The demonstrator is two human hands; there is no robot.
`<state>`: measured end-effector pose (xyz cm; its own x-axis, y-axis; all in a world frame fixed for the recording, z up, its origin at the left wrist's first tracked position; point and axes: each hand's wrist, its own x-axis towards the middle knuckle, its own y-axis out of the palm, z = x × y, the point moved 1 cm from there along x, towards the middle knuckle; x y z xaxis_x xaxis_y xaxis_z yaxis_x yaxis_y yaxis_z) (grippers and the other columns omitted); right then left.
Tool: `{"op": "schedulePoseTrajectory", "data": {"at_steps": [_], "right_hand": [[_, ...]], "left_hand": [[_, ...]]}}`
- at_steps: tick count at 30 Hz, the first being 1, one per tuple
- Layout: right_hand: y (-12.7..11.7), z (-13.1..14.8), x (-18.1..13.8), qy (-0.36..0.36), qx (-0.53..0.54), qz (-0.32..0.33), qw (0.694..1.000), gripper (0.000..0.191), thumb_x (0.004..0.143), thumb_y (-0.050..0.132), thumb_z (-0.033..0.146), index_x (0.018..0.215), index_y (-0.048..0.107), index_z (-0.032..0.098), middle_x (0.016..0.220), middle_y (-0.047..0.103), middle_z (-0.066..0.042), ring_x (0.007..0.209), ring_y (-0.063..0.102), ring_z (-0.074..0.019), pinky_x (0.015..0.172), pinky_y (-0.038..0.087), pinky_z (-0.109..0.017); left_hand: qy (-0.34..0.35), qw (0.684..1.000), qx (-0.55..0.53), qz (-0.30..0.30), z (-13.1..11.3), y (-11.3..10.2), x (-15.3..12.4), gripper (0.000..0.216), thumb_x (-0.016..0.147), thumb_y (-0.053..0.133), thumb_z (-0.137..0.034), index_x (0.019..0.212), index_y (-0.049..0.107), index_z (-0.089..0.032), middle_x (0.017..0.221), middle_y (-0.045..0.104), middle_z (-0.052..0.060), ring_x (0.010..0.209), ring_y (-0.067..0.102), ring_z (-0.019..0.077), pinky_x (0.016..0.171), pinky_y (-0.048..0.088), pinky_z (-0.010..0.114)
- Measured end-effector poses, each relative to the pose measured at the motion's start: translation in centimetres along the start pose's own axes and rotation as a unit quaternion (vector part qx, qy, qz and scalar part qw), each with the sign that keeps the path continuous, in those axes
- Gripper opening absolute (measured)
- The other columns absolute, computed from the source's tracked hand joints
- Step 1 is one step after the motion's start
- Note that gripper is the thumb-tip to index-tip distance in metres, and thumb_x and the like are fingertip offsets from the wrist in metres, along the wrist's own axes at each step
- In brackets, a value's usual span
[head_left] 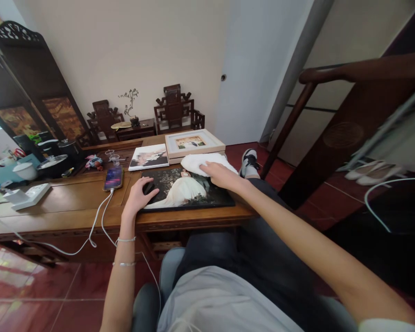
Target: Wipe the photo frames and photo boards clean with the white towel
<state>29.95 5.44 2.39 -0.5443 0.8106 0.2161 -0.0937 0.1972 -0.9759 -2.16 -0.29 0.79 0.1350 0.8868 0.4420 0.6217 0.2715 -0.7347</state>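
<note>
A dark photo panel point(174, 203) with a figure in a long white gown lies flat at the front edge of the wooden table. My left hand point(140, 192) rests at the panel's left side, fingers and thumb apart, steadying nothing between them. My right hand point(216, 173) is closed on a white cloth point(193, 161), which lies over the panel's upper right part. The cloth hides that corner and some of my fingers. Behind the panel are a smaller white-edged photo panel point(148, 157) and a light wooden picture frame point(169, 150), which sits on another frame.
A phone point(113, 178) with white cables lies left of my left hand. Further left stand a power strip point(32, 196), a white cup point(25, 170) and dark pots point(55, 163). A wooden chair point(297, 110) rises on the right. Two carved chairs point(174, 108) stand by the wall.
</note>
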Motion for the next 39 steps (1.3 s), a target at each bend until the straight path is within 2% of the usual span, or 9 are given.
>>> {"op": "schedulePoseTrajectory", "data": {"at_steps": [4, 11, 14, 17, 24, 28, 33, 36, 39], "right_hand": [[0.4, 0.9, -1.8, -0.01, 0.003, -0.009, 1.0, 0.059, 0.075, 0.037, -0.009, 0.124, 0.062, 0.012, 0.121, 0.067, -0.02, 0.129, 0.056, -0.0346, 0.1, 0.046, -0.044], [-1.5, 5.2, -12.4, -0.082, 0.063, 0.016, 0.995, 0.068, 0.069, 0.036, -0.011, 0.12, 0.064, 0.024, 0.135, 0.063, -0.015, 0.148, 0.04, -0.0327, 0.111, 0.043, -0.054], [-2.6, 5.8, -14.1, -0.1, 0.074, 0.041, 0.991, 0.066, 0.068, 0.037, -0.01, 0.114, 0.066, 0.026, 0.137, 0.064, -0.012, 0.151, 0.037, -0.0302, 0.115, 0.041, -0.053], [-2.7, 4.9, -12.0, -0.082, 0.07, 0.038, 0.993, 0.059, 0.071, 0.037, -0.008, 0.112, 0.067, 0.022, 0.134, 0.065, -0.015, 0.146, 0.044, -0.0309, 0.11, 0.045, -0.049], [-1.6, 1.4, -1.5, -0.012, 0.035, 0.016, 0.999, 0.058, 0.076, 0.04, -0.006, 0.125, 0.065, 0.014, 0.12, 0.07, -0.019, 0.115, 0.066, -0.0312, 0.096, 0.049, -0.039], [-1.2, 1.6, -0.4, 0.009, 0.014, 0.008, 1.0, 0.059, 0.078, 0.039, -0.007, 0.126, 0.064, 0.013, 0.118, 0.069, -0.021, 0.114, 0.065, -0.0326, 0.094, 0.05, -0.042], [-0.8, 4.1, -7.1, -0.031, 0.044, -0.001, 0.999, 0.063, 0.073, 0.037, -0.01, 0.121, 0.066, 0.017, 0.124, 0.068, -0.019, 0.137, 0.051, -0.035, 0.107, 0.045, -0.054], [-1.4, 5.7, -12.3, -0.075, 0.072, 0.016, 0.994, 0.064, 0.068, 0.037, -0.011, 0.115, 0.067, 0.02, 0.14, 0.062, -0.016, 0.15, 0.036, -0.0337, 0.115, 0.038, -0.058], [-2.3, 6.3, -14.6, -0.094, 0.086, 0.033, 0.991, 0.063, 0.066, 0.036, -0.012, 0.109, 0.067, 0.02, 0.143, 0.06, -0.013, 0.154, 0.029, -0.0321, 0.119, 0.034, -0.057]], "left_hand": [[-0.01, 1.0, 0.004, -0.004, 0.0, 0.1, 0.0, 0.042, 0.085, 0.073, -0.037, 0.122, 0.07, -0.017, 0.137, 0.067, 0.016, 0.136, 0.058, 0.0286, 0.12, 0.041, 0.044], [-0.038, 0.999, 0.0, 0.028, 0.4, 0.2, -0.4, 0.048, 0.087, 0.068, -0.044, 0.128, 0.068, -0.02, 0.152, 0.056, 0.014, 0.147, 0.046, 0.0295, 0.125, 0.034, 0.047], [-0.034, 0.998, 0.005, 0.046, 0.6, 0.1, -0.5, 0.052, 0.089, 0.063, -0.047, 0.133, 0.066, -0.02, 0.157, 0.051, 0.013, 0.151, 0.041, 0.029, 0.126, 0.03, 0.047], [-0.035, 0.997, 0.014, 0.065, 0.6, 0.1, -0.6, 0.054, 0.091, 0.059, -0.048, 0.137, 0.063, -0.02, 0.159, 0.047, 0.014, 0.153, 0.036, 0.0288, 0.126, 0.03, 0.048], [-0.037, 0.997, 0.026, 0.065, 0.0, -0.1, -0.6, 0.056, 0.092, 0.058, -0.047, 0.139, 0.062, -0.016, 0.159, 0.047, 0.016, 0.153, 0.036, 0.0274, 0.127, 0.028, 0.043], [-0.043, 0.997, 0.023, 0.056, 0.2, 0.1, -0.4, 0.051, 0.094, 0.056, -0.045, 0.136, 0.064, -0.017, 0.157, 0.05, 0.014, 0.152, 0.039, 0.027, 0.127, 0.028, 0.044], [-0.046, 0.998, 0.022, 0.047, 1.0, 0.6, 0.1, 0.045, 0.099, 0.045, -0.039, 0.134, 0.065, -0.018, 0.155, 0.054, 0.013, 0.149, 0.043, 0.026, 0.126, 0.03, 0.045], [-0.042, 0.997, 0.035, 0.06, 1.3, 0.7, 0.0, 0.049, 0.097, 0.049, -0.04, 0.139, 0.061, -0.017, 0.159, 0.048, 0.014, 0.152, 0.039, 0.0274, 0.127, 0.029, 0.047], [-0.047, 0.995, 0.048, 0.075, 1.2, 0.7, -0.1, 0.054, 0.097, 0.05, -0.041, 0.143, 0.058, -0.012, 0.163, 0.041, 0.017, 0.154, 0.034, 0.0274, 0.128, 0.026, 0.044]]}}
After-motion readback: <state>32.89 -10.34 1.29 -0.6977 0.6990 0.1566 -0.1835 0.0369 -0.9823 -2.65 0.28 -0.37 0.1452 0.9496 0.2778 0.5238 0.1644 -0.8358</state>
